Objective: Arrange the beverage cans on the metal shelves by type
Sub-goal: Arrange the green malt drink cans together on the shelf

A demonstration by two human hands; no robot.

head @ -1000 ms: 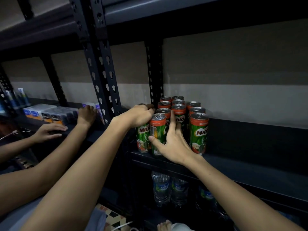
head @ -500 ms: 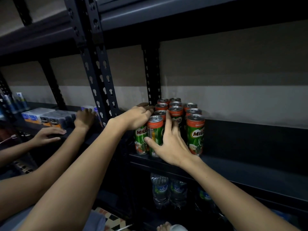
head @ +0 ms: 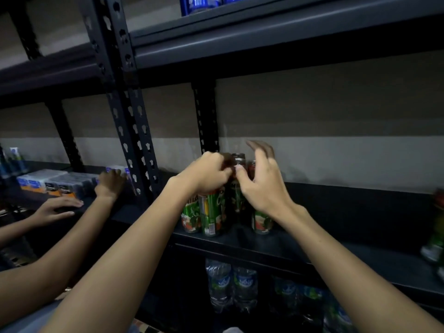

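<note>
A cluster of green and red Milo cans [head: 212, 212] stands upright on the dark metal shelf [head: 312, 248]. My left hand [head: 206, 175] lies over the tops of the front-left cans, with its fingers curled round a can rim. My right hand [head: 263, 186] hovers by the right side of the cluster, its fingers spread and raised and its thumb near a can top. The hands hide most of the can tops; one dark-topped rear can [head: 238, 157] shows between them.
Blue cans [head: 200, 3] sit on the shelf above. Water bottles [head: 230, 287] fill the shelf below. More cans [head: 436, 236] blur at the right edge. Another person's hands [head: 109, 185] work among boxes [head: 48, 181] beyond the perforated upright [head: 129, 121].
My right hand has lifted off the front cans, its fingers now spread above the cluster. My left hand has closed in over the can tops. The camera has tilted up.
</note>
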